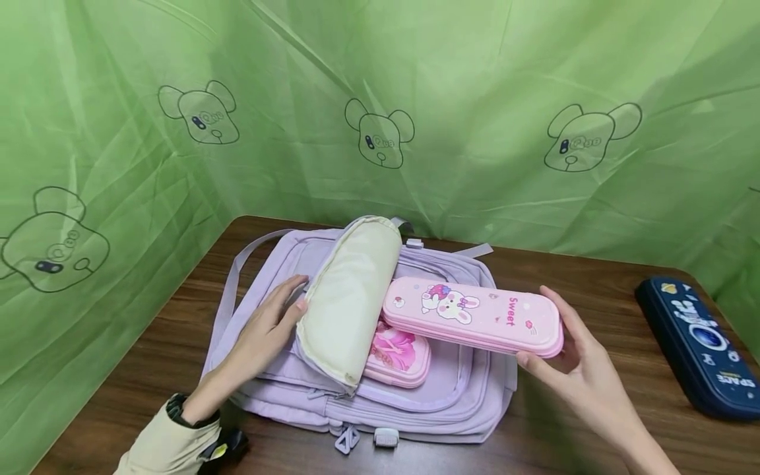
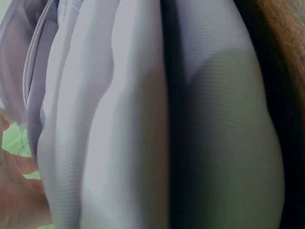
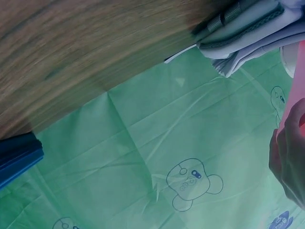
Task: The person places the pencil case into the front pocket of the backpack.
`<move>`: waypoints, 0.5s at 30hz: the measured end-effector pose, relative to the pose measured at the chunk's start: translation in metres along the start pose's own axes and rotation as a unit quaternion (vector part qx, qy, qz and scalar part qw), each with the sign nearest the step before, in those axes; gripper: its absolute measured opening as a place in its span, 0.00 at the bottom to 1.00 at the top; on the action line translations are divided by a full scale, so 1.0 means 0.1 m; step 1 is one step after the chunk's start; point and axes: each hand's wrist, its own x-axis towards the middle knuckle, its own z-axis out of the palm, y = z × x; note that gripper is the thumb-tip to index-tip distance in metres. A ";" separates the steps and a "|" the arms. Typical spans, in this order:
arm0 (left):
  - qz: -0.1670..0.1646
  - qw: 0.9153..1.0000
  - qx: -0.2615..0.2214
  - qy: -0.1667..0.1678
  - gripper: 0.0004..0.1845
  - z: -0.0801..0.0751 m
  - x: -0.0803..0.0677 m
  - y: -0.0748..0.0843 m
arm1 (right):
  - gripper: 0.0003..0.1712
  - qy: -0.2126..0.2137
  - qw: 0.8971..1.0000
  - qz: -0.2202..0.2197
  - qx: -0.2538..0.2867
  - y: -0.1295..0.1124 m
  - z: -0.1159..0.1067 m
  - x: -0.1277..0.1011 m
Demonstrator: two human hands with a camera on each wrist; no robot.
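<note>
A lilac backpack [image 1: 457, 396] lies flat on the brown table, its front flap [image 1: 350, 297] turned back to show a cream lining. My left hand [image 1: 270, 323] rests on the bag and holds that flap open at its left edge. My right hand [image 1: 572, 359] grips the right end of a long pink pencil case [image 1: 472, 315] with a rabbit and the word "Sweet", held over the bag's opening. A second pink case [image 1: 396, 356] lies inside the bag, partly under the flap. The left wrist view is filled by the backpack fabric [image 2: 143, 119].
A dark blue pencil case [image 1: 700, 343] lies at the table's right edge, also seen as a blue corner [image 3: 16, 157]. A green curtain [image 1: 475, 99] with bear outlines closes in the table at the back and both sides. The backpack's straps [image 1: 237, 264] lie at the rear left.
</note>
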 end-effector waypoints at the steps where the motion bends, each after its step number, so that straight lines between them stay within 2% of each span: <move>1: -0.003 1.000 -0.001 -0.001 0.25 0.00 0.00 0.00 | 0.53 -0.002 1.000 -0.001 0.000 0.00 0.01 0.00; 6: -0.021 1.000 -0.019 -0.003 0.26 0.00 0.00 0.03 | 0.53 0.000 1.000 -0.005 0.000 -0.02 0.03 0.00; 8: -0.005 1.000 -0.005 0.004 0.29 0.00 0.01 0.05 | 0.53 0.000 1.000 0.001 -0.002 -0.02 0.03 0.00; 11: 0.056 0.997 0.050 0.021 0.33 -0.01 0.03 0.09 | 0.53 -0.001 1.000 0.007 -0.005 -0.02 0.02 -0.01; 13: 0.115 0.988 0.097 0.029 0.33 -0.02 0.06 0.12 | 0.52 -0.001 1.000 0.004 -0.005 -0.02 0.02 -0.01; 15: 0.155 0.980 0.121 0.023 0.31 -0.03 0.08 0.14 | 0.52 -0.002 1.000 0.003 -0.006 -0.01 0.02 -0.01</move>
